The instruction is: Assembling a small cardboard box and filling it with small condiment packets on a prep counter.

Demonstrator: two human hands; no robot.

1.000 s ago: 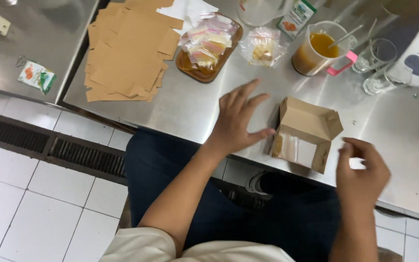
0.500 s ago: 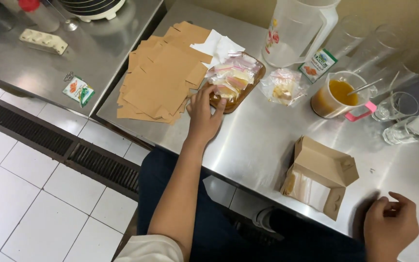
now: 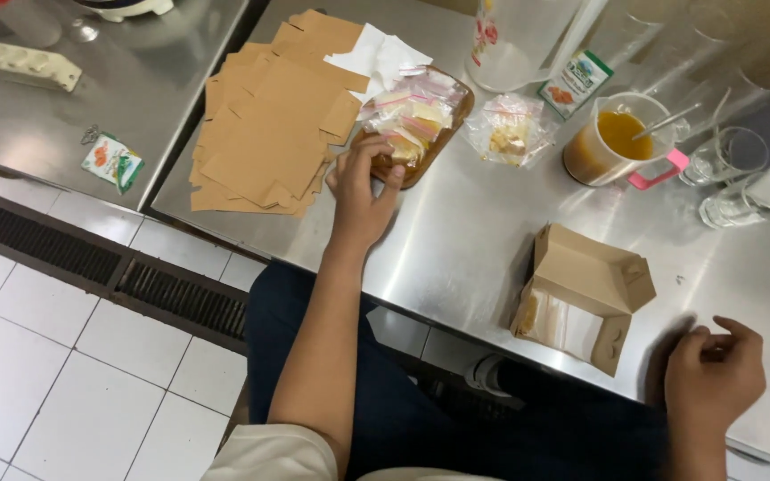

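wooden tray (image 3: 453, 122) under left hand (image 3: 363, 189)

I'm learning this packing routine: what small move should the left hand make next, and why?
Probably lift one wrapped piece off the wooden tray: the left hand already touches the wrapped pieces at the tray's near end, and the open brown box lies empty by the right hand.

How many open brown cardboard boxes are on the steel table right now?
1. The open brown box lies on its side near the table's front edge, between the left hand and right hand; the flat brown sheets are unfolded.
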